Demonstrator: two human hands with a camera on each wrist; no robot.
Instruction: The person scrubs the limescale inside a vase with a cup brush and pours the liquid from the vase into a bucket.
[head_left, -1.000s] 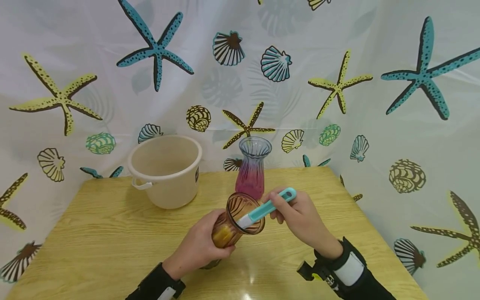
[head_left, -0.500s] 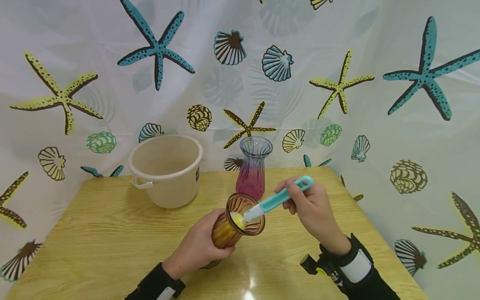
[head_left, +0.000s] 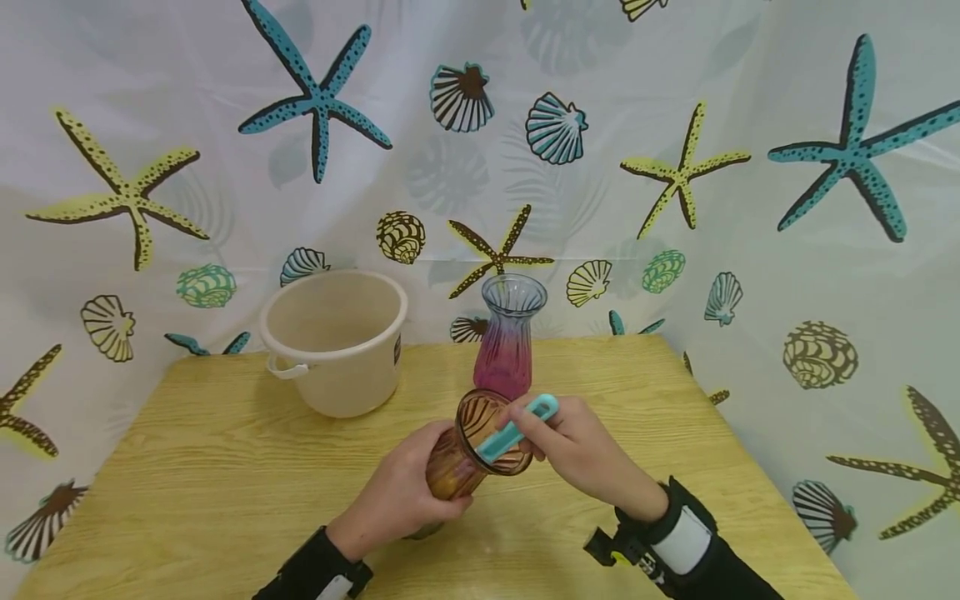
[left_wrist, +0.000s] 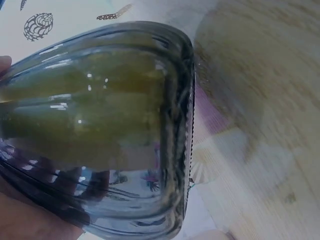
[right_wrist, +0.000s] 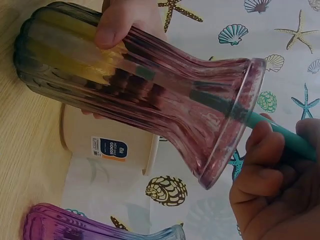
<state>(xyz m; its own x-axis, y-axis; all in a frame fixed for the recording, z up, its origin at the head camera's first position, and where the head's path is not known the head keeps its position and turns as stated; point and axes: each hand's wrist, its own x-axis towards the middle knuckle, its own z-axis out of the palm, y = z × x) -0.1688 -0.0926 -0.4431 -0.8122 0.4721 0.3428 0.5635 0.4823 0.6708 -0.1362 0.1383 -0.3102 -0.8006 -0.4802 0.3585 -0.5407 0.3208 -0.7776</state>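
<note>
My left hand (head_left: 405, 483) grips a ribbed glass vase (head_left: 453, 471) round its body, amber at the mouth and darker toward the base. The vase leans over with its mouth toward my right hand (head_left: 581, 446). Between thumb and fingers, that hand holds the teal handle (head_left: 517, 429) of a brush at the vase's mouth. Through the glass in the right wrist view, the brush's yellow head (right_wrist: 80, 50) lies deep inside, near the base. The vase's thick base (left_wrist: 175, 130) fills much of the left wrist view.
Behind the hands stands a pink-and-blue glass vase (head_left: 504, 350), upright on the wooden table (head_left: 225, 500). A cream bucket (head_left: 345, 383) with a handle is at the back left. A curtain (head_left: 480, 175) printed with starfish and shells hangs behind the table.
The brush was first drawn partly out, its yellow head showing at the vase's mouth, then pushed back in deeper. My right hand moved right, then back left. The left hand stays nearly still.
</note>
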